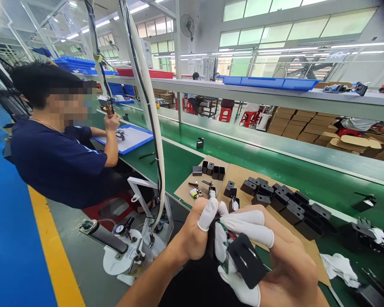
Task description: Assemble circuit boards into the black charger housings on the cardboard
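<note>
White finger cots cover several fingers of both my hands. My left hand (192,232) is closed on a narrow black housing (210,241), with the thumb near its top end. My right hand (284,256) pinches a green circuit board (224,266) beside the housing, fingertips meeting the left thumb. From the board hangs a black plug plate (248,262) with metal prongs, and a red wire shows next to it. Whether the board sits inside the housing is hidden by my fingers. Just beyond lie open adapter units (234,202) with exposed parts.
Many black cases (288,204) stand on cardboard (243,170) over the green bench. A white cloth (341,268) lies at right. At left a co-worker (57,140) sits by a blue-rimmed tray (137,140). A pole with cables (153,128) rises between us.
</note>
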Demonstrator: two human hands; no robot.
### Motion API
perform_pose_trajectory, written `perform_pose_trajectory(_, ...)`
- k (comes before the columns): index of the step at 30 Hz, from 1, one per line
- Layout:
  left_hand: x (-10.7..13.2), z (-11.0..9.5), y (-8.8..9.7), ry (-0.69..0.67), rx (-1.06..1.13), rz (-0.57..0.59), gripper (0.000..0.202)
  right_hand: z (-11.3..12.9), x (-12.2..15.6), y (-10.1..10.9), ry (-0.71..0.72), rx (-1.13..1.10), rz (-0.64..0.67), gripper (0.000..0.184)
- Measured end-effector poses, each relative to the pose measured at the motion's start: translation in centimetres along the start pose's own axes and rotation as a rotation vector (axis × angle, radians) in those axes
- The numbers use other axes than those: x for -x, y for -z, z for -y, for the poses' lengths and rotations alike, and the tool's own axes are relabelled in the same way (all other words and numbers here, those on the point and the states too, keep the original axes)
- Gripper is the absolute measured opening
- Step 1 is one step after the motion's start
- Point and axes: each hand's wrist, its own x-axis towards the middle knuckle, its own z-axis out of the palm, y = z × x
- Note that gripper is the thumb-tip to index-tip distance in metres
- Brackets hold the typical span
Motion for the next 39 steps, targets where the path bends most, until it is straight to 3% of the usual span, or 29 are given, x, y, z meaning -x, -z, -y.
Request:
perform_pose_trajectory(9, -0.3, 1.3, -0.2, 0.017, 0.026, -0.044, 0.069, -0.2, 0.4, 0.3, 0.004, -0.001, -0.017, 0.071)
perform_pose_trajectory(19, -0.6, 1.3, -0.8, 0.038, 0.048, -0.076, 0.072, -0.6, 0.4, 0.6, -0.015, 0.078, 0.004, 0.065)
perform_pose_trajectory(28, -0.7, 1.6, -0.8, 0.065, 0.078, -0.038, 0.073, -0.5, 0.5, 0.3, -0.035, 0.084, 0.011, 0.065)
perform_pose_trajectory(33, -0.8, 1.2, -0.9, 0.069, 0.072, -0.080, 0.074, -0.5, 0.0, 0.0, -0.009, 0.076, -0.010, 0.055)
perform_pose_trajectory(39, -0.6, 1.6, -0.9, 0.085, 0.075, -0.063, 0.073, -0.9, 0.9, -0.1, -0.026, 0.092, 0.038, 0.067)
